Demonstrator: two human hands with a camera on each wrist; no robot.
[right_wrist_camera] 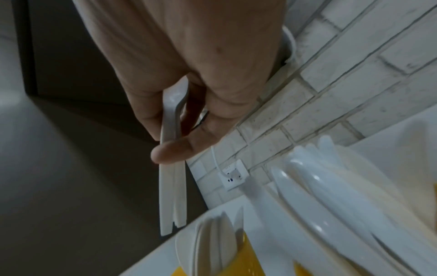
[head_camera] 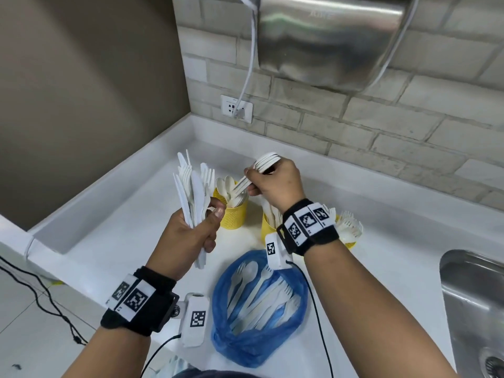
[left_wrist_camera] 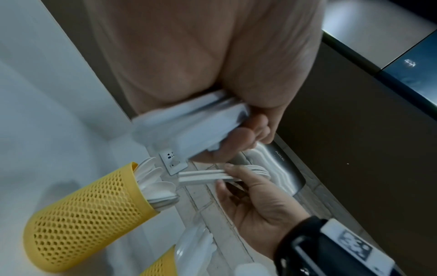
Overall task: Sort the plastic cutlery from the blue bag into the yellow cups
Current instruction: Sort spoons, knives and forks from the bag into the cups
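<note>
Left hand [head_camera: 188, 236] wrapped around a mixed fan of knives and forks [head_camera: 192, 186], held upright and splayed – likely so each type reads at a glance. Right hand [head_camera: 275, 184] pinching a small stack of forks [head_camera: 253, 174] between thumb and fingertips, handles angled down toward the spoon cup [head_camera: 231, 211], tines raised behind the knuckles; probably squared up for a single drop. Two more yellow cups on the right: one [head_camera: 268, 227] half hidden behind the wrist, the fork cup [head_camera: 349, 241] beyond it. Blue bag [head_camera: 259, 309] lying open just in front – forks and a spoon left inside, so sorting seemingly unfinished. White countertop [head_camera: 122, 227] with a raised lip, grey brick tiles behind, wall socket [head_camera: 236, 108], steel hand dryer [head_camera: 332, 36] overhead, steel sink [head_camera: 474, 296] at right.
</note>
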